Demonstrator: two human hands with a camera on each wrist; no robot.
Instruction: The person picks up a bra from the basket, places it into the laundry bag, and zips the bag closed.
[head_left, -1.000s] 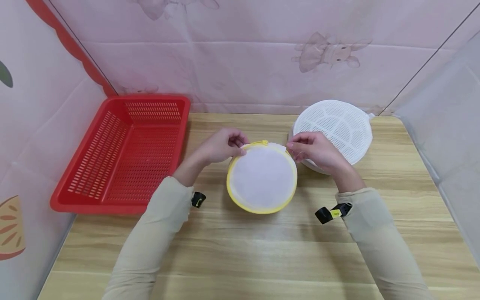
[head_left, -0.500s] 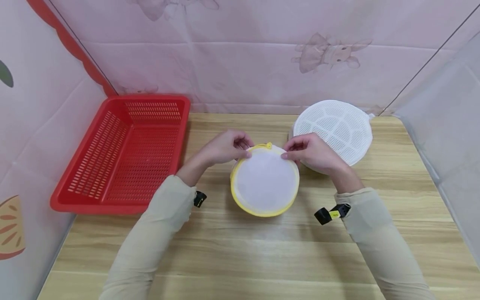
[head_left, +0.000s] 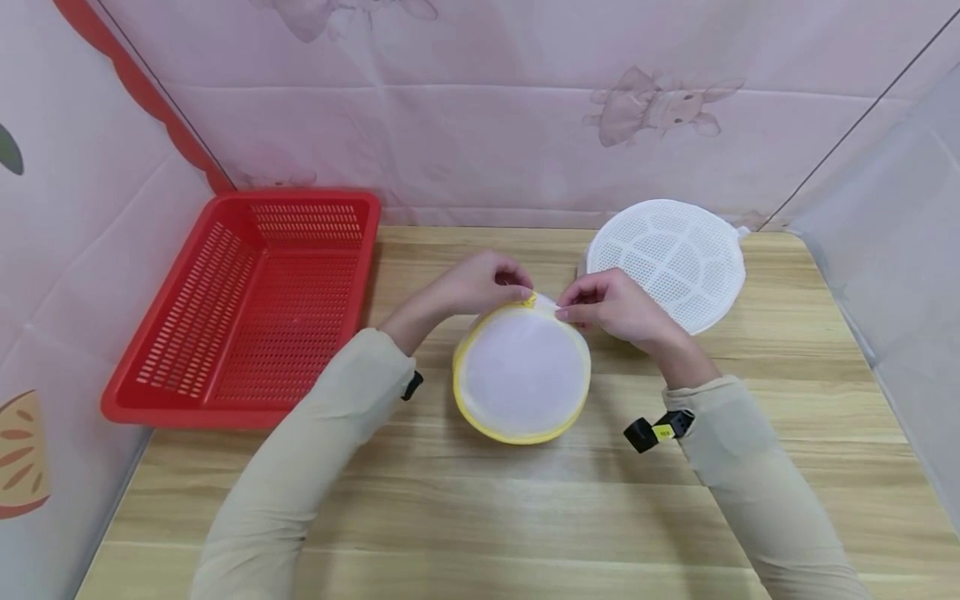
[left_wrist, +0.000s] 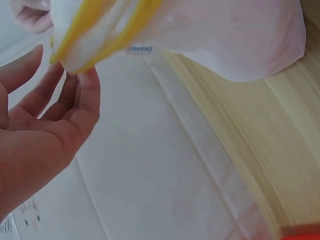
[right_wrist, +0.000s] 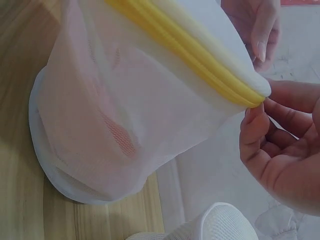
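Observation:
A round white mesh laundry bag (head_left: 525,371) with a yellow zipper (right_wrist: 185,52) stands upright on the table, its flat lid facing up. Something reddish shows faintly through its mesh side (right_wrist: 117,135) in the right wrist view. At the far rim, my left hand (head_left: 487,283) is by the yellow zipper pull (head_left: 529,300); in the left wrist view its fingertips touch the yellow edge, while the thumb (left_wrist: 25,67) stands apart from them. My right hand (head_left: 618,307) pinches the rim at the zipper's end between thumb and forefinger.
At the left sits a red plastic basket (head_left: 288,321) with slotted walls. A second white mesh bag (head_left: 675,258) stands behind my right hand. The wooden table (head_left: 480,525) meets a pink patterned backdrop (head_left: 480,150) at the rear.
My left hand has shifted right along the rim to the zipper pull. My right hand has moved slightly left and now pinches the rim. The bag has tilted and slid a little.

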